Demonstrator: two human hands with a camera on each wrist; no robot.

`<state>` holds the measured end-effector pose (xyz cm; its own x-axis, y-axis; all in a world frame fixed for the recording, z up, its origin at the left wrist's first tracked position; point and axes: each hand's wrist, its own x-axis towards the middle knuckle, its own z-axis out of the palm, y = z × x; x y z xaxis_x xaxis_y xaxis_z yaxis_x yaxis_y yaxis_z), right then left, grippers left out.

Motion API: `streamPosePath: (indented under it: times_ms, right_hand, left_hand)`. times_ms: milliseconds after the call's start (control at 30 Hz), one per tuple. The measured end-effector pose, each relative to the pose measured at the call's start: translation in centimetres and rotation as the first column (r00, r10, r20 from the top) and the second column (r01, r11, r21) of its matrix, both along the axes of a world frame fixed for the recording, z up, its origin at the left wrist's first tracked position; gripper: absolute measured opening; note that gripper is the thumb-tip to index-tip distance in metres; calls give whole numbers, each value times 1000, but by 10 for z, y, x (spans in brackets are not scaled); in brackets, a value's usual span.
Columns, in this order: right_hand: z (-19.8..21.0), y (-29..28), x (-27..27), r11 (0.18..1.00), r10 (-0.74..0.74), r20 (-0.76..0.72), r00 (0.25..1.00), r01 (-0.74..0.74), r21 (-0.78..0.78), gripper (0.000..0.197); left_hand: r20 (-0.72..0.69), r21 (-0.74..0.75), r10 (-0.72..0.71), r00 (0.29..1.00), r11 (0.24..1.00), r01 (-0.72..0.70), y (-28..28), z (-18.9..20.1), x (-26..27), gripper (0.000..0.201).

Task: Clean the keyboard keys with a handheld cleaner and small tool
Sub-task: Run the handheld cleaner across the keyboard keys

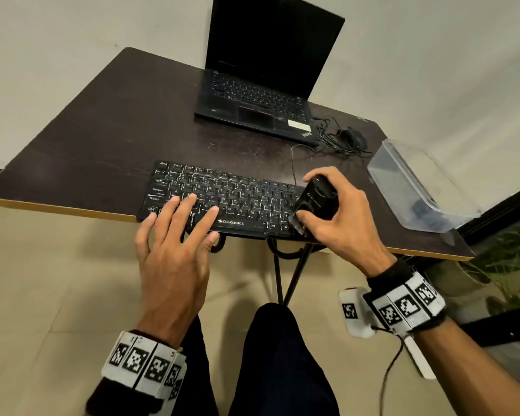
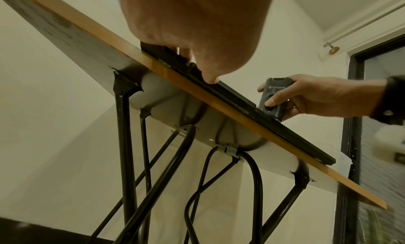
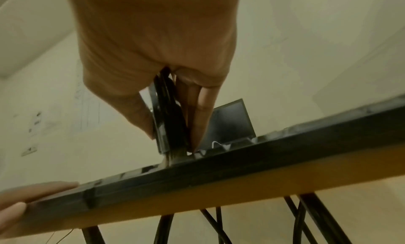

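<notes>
While my left hand lies with flat, spread fingers on the keyboard at its left end, my right hand wraps the cleaner at its right end; it seems light, rigid, best gripped by its sides.

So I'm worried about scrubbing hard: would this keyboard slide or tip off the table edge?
Probably slides easily: the keyboard looks thin and light. It sits at the table edge, so tipping seems possible. The left hand pressing it likely helps.
</notes>
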<state>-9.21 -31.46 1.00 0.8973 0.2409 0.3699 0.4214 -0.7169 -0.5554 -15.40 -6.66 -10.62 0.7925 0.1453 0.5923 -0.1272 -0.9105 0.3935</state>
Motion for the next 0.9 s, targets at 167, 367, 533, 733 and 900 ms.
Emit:
streamPosePath:
  times_ms: [167, 367, 533, 733, 900]
  right_hand:
    - [-3, 7, -11, 998, 63, -8, 998, -63, -31, 50]
    - [-4, 12, -16, 996, 83, -10, 997, -83, -12, 48]
    - [-6, 8, -7, 999, -3, 24, 1000, 2, 41, 48]
    - [-4, 12, -1, 999, 33, 14, 999, -34, 24, 46]
    - [-4, 20, -12, 984, 168, 2, 986, -168, -52, 46]
  left_hand:
    - [-7, 0, -4, 1000, 1000, 4, 1, -1, 0, 41]
    - [4, -6, -6, 1000, 1000, 6, 1, -2, 0, 41]
    - [10, -4, -24, 1000, 1000, 24, 3, -1, -1, 41]
    - [-1, -4, -26, 1000, 1000, 26, 3, 0, -1, 42]
    - [-8, -2, -13, 1000, 1000, 13, 2, 1, -1, 41]
